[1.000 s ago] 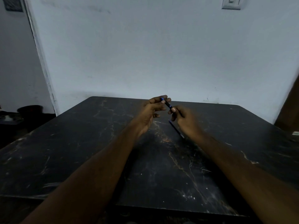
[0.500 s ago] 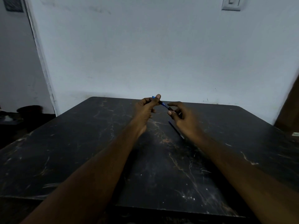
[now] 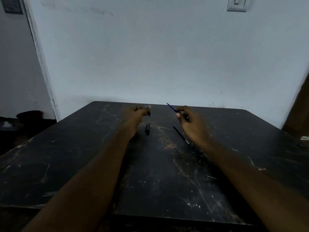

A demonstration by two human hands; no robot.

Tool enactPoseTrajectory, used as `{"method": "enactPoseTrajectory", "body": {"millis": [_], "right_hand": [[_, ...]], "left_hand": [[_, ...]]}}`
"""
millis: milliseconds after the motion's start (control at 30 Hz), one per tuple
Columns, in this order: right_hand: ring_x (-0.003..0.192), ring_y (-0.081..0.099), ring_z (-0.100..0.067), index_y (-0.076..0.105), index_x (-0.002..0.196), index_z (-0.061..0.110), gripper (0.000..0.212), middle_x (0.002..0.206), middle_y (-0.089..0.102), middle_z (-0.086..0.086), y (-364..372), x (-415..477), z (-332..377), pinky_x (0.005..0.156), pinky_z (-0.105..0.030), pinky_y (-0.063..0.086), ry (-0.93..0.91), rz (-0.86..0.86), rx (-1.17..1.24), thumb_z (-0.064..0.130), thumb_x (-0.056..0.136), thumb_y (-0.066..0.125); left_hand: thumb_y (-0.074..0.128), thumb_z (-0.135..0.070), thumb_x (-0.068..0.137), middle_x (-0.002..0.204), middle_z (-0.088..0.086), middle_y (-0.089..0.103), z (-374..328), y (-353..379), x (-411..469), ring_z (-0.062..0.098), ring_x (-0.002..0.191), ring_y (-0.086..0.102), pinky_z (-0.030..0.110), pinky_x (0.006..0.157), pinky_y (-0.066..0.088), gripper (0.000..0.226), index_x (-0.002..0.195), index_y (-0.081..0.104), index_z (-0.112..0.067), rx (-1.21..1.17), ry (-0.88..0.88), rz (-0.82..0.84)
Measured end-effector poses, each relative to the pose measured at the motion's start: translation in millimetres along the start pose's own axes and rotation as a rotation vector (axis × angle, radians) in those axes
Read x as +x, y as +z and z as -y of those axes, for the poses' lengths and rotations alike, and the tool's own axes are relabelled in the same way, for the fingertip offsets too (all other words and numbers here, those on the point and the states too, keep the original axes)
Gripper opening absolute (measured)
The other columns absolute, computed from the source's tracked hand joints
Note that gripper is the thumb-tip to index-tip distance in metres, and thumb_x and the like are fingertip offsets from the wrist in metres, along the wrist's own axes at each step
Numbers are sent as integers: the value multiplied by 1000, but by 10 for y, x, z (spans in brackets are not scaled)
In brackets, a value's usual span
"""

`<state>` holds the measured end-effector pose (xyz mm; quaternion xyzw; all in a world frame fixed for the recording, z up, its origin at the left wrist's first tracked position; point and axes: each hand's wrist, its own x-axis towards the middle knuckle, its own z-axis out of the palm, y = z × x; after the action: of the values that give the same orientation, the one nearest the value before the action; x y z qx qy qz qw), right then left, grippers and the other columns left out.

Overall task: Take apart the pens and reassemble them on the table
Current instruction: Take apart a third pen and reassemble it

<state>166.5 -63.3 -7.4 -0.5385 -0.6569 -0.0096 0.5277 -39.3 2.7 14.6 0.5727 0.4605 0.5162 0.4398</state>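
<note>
Pen (image 3: 172, 109), thin, blue-tipped, pinched in my R hand (image 3: 192, 126); L hand (image 3: 138, 113) grips small dark bit (image 3: 149, 114). Stubby cap (image 3: 147, 128), slim rod (image 3: 181, 135) on marbled table (image 3: 167, 173).

I count two bare hands, the left hand (image 3: 140, 112) and the right hand (image 3: 189, 121). There is one black marble-patterned table (image 3: 158, 181). There are four pen pieces: one thin blue pointed piece (image 3: 171, 108) far right, one small blurred blue piece (image 3: 149, 113) far left, one short black cap (image 3: 147, 129) and one long thin dark rod (image 3: 181, 135). There is one grey wall switch (image 3: 236, 4).
</note>
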Motion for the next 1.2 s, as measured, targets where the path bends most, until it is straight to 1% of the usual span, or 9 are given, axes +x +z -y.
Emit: {"method": "enactPoseTrajectory", "body": {"millis": [100,200,333,433,500,700,933,1067,1200], "right_hand": [[61,54,3,60,101,37,12,73,57,16,-12,-15,33,54,-24,34,11,8,1,29,95,53],[70,58,-11,62,105,30,12,79,60,9,-36,-28,55,60,-29,43,10,0,-4,27,95,54],[74,59,-14,63,105,29,13,84,63,6,-48,-32,80,64,-31,46,11,-6,0,27,96,55],[67,58,-11,61,104,33,12,79,61,9,-49,-26,76,59,-29,43,10,-21,0,28,96,54],[64,60,-17,61,103,33,12,73,60,10,-59,-16,80,59,-36,48,20,-26,13,27,96,54],[67,63,-24,63,104,25,11,70,58,10,-110,-8,91,66,-48,56,59,-56,35,25,95,56],[66,60,-13,65,105,25,13,75,60,14,-136,-14,105,62,-31,48,78,-76,0,26,95,57],[67,60,-14,65,107,23,15,73,58,13,-151,-17,115,62,-29,46,84,-72,-7,26,95,57],[64,57,-11,65,109,21,17,71,57,12,-155,-17,119,59,-27,43,85,-59,-13,25,96,56]], "left_hand": [[74,-34,83,73,9,71,94,16,9,1,54,54,24,61,39,29,69,73,-9,217,161,46],[78,-30,79,57,1,67,166,26,79,9,53,57,24,55,42,34,51,63,-18,314,198,41],[81,-30,74,57,4,70,261,21,148,21,61,69,32,61,54,31,54,63,-17,427,196,81],[82,-33,72,54,0,69,295,28,155,16,56,69,32,61,55,32,53,64,-14,467,194,92],[83,-35,71,53,-3,69,299,37,142,14,56,68,33,62,55,34,52,63,-15,493,193,73],[86,-38,63,72,-1,70,282,57,95,17,74,67,34,74,55,31,70,60,-22,570,193,15],[86,-31,66,75,-7,61,248,43,75,16,81,63,31,78,51,32,90,67,-21,617,188,21],[84,-25,70,74,-6,61,249,51,68,14,78,62,28,74,50,27,88,66,-20,578,185,11],[81,-26,74,73,-9,61,250,54,74,5,70,58,22,60,44,21,78,60,-24,508,157,11]]}}
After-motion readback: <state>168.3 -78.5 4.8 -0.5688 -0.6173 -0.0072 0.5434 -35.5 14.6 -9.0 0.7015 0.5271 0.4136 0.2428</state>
